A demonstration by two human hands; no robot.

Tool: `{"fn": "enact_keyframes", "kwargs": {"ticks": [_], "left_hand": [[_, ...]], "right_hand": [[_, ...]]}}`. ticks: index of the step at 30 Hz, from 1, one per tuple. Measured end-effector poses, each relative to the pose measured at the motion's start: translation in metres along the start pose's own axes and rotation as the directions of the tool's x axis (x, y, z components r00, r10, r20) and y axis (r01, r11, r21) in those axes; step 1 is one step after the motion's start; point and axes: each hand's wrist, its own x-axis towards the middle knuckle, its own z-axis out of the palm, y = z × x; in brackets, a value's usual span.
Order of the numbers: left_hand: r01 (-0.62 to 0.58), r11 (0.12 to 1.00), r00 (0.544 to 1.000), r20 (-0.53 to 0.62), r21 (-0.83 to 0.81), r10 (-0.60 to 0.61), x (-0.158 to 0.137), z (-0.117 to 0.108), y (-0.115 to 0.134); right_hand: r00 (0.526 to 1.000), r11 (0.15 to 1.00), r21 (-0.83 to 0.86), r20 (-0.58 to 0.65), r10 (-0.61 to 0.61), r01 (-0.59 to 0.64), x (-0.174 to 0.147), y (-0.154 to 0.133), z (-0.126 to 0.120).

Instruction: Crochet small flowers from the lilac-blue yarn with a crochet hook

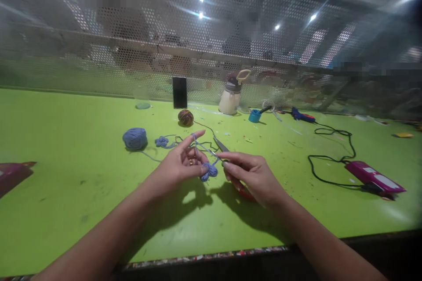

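Observation:
My left hand (pixel 180 164) pinches a small blue-violet crochet flower (pixel 209 171) between thumb and fingers, with yarn looped over its raised index finger. Closed around a crochet hook (pixel 215 155), my right hand (pixel 249 173) meets it from the right; most of the hook is hidden in the fingers. A strand of yarn runs from the flower to the hook's tip. Behind my left hand lie a second blue crochet flower (pixel 161 141) and a ball of blue yarn (pixel 135 138). Scissors (pixel 220 144) lie partly hidden under my right hand.
A dark multicoloured yarn ball (pixel 185 117), a phone (pixel 180 92), a bottle (pixel 230 99) and a blue pot (pixel 255 116) stand towards the perforated screen. A glue gun (pixel 301 115), a black cord and a magenta box (pixel 374 178) are on the right.

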Motion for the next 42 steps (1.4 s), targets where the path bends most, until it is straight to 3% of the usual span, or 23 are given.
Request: {"fn": "enact_keyframes", "kwargs": {"ticks": [11,24,42], "left_hand": [[-0.010,1.000,1.000,0.014,0.028,0.009,-0.010,0.009,0.008],[0.080,0.997,0.994,0.077,0.009,-0.081,-0.007,0.001,0.005],[0.077,0.993,0.996,0.028,0.084,-0.080,-0.009,0.002,0.012]], "right_hand": [[0.998,0.997,-0.046,0.029,-0.057,0.058,-0.009,-0.003,0.000],[0.995,0.999,-0.051,0.097,-0.003,0.008,-0.011,-0.008,-0.004],[0.986,0.992,-0.116,0.160,-0.038,0.057,-0.013,-0.011,-0.013]]}}
